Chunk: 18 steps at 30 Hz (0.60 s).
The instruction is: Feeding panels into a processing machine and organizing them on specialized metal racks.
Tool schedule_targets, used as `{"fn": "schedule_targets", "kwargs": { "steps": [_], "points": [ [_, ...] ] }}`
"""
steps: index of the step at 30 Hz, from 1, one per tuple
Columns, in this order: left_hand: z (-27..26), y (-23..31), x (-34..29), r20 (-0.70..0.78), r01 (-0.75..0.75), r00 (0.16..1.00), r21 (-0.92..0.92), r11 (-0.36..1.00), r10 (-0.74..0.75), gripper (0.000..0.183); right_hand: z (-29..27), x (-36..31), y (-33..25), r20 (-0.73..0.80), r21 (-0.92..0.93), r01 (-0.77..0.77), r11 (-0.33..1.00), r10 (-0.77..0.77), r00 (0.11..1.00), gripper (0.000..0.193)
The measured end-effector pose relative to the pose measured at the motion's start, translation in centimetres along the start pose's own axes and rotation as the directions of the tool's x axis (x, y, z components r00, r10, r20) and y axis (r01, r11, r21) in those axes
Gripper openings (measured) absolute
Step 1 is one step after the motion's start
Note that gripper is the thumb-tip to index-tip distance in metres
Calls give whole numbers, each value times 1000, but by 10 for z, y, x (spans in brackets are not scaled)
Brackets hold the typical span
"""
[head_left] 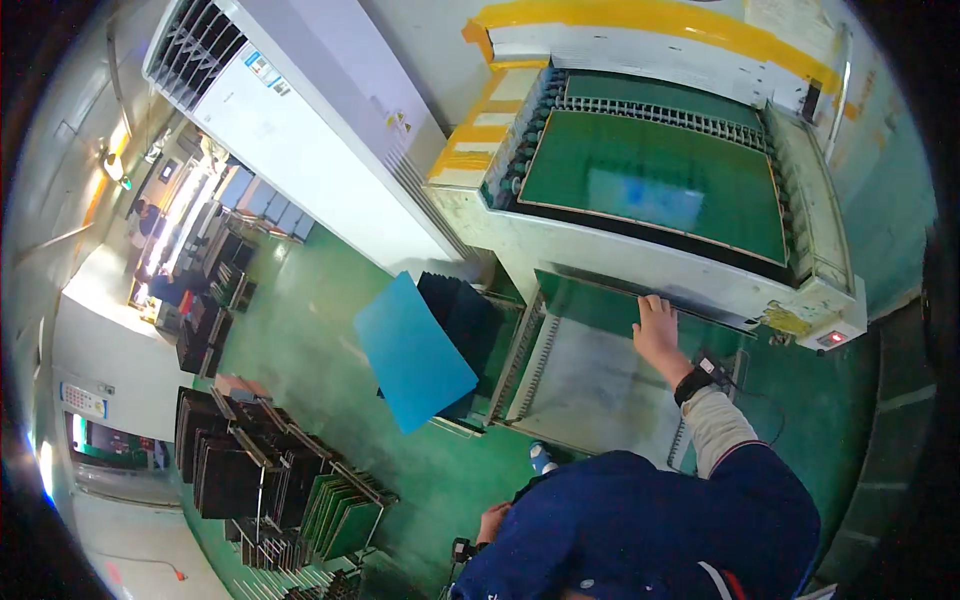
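The room is mostly bright. Strong white light glows far away on the left, and small things there look washed out and fuzzy. A shiny blue-white patch sits on the big green board, but the green sheet below looks darker. The floor shines a little. Round black edges fill the corners.

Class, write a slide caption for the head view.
Right hand at the edge of a green panel, by a slotted rack and roller conveyor.
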<state>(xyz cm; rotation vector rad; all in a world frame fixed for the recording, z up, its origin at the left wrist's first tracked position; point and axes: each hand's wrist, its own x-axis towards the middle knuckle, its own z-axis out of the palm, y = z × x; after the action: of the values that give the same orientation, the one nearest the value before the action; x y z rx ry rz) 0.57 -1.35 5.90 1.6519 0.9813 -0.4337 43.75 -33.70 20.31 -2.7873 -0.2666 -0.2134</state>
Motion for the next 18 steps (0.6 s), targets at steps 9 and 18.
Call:
{"fn": "schedule_targets", "kwargs": {
  "steps": [9, 18],
  "points": [
    [3, 9, 3, 43, 189, 982, -320, 928, -185, 24, 4, -20, -9, -39, 4, 57, 998, -57, 998, 61],
    [1, -49, 37, 104, 104, 992, -291, 951, -76, 25, -10, -19, -25, 16, 26, 23, 999, -24, 1000, 48]
  ]
}}
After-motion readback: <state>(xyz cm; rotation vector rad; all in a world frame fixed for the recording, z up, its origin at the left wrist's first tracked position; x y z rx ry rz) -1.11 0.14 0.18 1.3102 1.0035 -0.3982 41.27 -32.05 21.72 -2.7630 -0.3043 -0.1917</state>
